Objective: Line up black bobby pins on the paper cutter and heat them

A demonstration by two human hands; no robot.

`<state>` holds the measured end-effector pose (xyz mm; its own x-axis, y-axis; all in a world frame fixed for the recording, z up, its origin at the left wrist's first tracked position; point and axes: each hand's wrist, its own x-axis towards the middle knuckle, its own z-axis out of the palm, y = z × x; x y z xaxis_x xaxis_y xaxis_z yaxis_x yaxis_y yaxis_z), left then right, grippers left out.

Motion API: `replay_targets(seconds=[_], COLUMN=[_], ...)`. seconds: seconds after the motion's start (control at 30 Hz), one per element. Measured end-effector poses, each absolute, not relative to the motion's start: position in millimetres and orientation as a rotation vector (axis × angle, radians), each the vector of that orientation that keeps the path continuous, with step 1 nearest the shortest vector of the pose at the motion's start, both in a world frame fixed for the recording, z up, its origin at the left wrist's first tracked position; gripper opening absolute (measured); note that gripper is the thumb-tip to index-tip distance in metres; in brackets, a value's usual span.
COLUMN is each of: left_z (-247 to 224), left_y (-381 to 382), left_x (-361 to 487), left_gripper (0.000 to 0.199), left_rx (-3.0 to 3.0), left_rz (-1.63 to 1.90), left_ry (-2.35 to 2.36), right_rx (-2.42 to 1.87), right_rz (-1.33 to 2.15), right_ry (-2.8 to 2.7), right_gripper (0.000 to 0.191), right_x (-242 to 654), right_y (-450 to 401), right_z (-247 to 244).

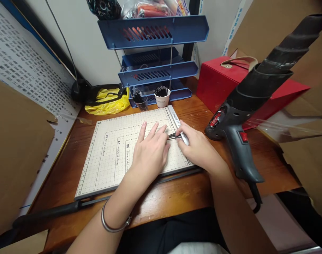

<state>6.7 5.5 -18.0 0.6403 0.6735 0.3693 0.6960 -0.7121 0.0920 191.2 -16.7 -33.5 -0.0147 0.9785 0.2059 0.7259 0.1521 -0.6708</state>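
My left hand (pixel 150 148) rests on the cream gridded cutting board (pixel 105 173), its upper fingers spread and its thumb and index side near a small bundle of thin black strands (pixel 172 136). Whether it pinches the strands is hidden. On the board's right side my right hand (pixel 191 144) is closed around a white marker-like stick (pixel 184 138), with the strands' right end at its fingertips. A ruler strip with writing (pixel 173 116) runs along the board's right edge. The board's long black cutter arm (pixel 49 210) lies along its front edge.
Behind the board stand a clear cup (pixel 142 103) and a white cup (pixel 162 98) of black strands, under a blue tray rack (pixel 155 35). A yellow bag (pixel 108 102) lies back left. A heat gun (pixel 243 141) and red box (pixel 216 81) are at right.
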Motion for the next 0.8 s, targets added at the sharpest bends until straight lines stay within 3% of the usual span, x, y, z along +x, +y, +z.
replay_targets(seconds=[0.43, 0.8], left_z=[-11.4, -3.8], left_y=[4.5, 7.6], left_x=[4.4, -0.5], left_gripper=[0.018, 0.018], left_rx=[-2.857, -2.909], left_rz=[-0.643, -1.044], left_ry=[-1.184, -1.163], right_rx=[-1.544, -1.273], right_rz=[0.479, 0.480], right_ry=[-1.895, -1.738], right_gripper=[0.013, 0.006], right_x=[195.9, 190.2], right_y=[-19.2, -23.7], right_z=[-32.5, -19.1])
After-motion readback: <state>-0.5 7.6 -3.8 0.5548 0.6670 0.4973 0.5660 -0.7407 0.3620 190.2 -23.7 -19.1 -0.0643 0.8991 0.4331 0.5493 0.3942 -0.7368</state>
